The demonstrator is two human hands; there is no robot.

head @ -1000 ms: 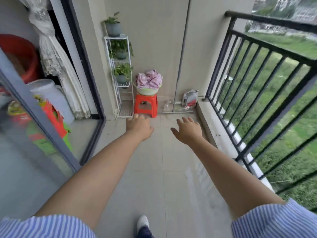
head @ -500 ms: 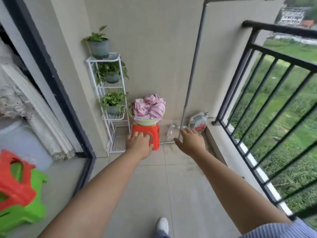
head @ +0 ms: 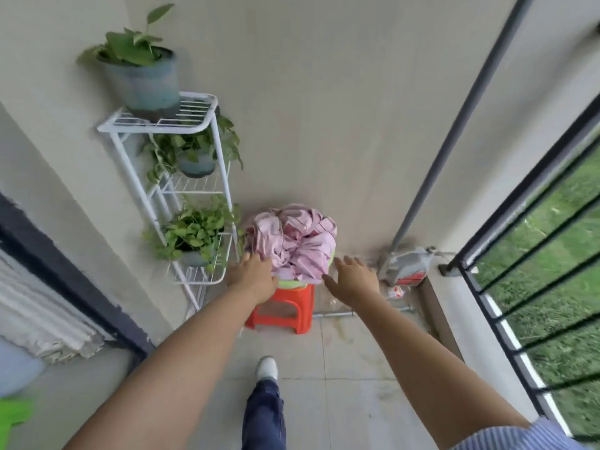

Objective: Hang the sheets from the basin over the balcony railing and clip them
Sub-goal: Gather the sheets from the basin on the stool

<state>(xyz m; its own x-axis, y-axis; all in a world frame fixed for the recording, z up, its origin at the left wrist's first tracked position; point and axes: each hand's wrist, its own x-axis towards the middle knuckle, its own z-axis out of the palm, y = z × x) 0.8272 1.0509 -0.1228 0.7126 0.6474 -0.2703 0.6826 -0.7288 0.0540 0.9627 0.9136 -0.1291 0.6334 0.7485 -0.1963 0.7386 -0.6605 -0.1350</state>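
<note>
2 bare hands reach toward the basin (head: pixel 293 283), a pale green bowl seated on a red plastic stool (head: pixel 282 308) against the end wall of the balcony. Pink striped sheets (head: pixel 292 243) are piled in the basin and rise well above its rim. The left hand (head: pixel 251 278) meets the left edge of the pile, with its fingers (head: pixel 258 259) curled against the cloth; whether they pinch it cannot be told. The right hand (head: pixel 352 280) is at the right side of the basin, palm down, fingers spread and apart from the cloth. A white wire rack (head: pixel 168 177) with 3 potted plants stands just left of the stool. The black balcony railing (head: pixel 532 254) runs along the right side, with no cloth on it. A grey jug (head: pixel 406 263) lies on the floor near the railing's base.
</note>
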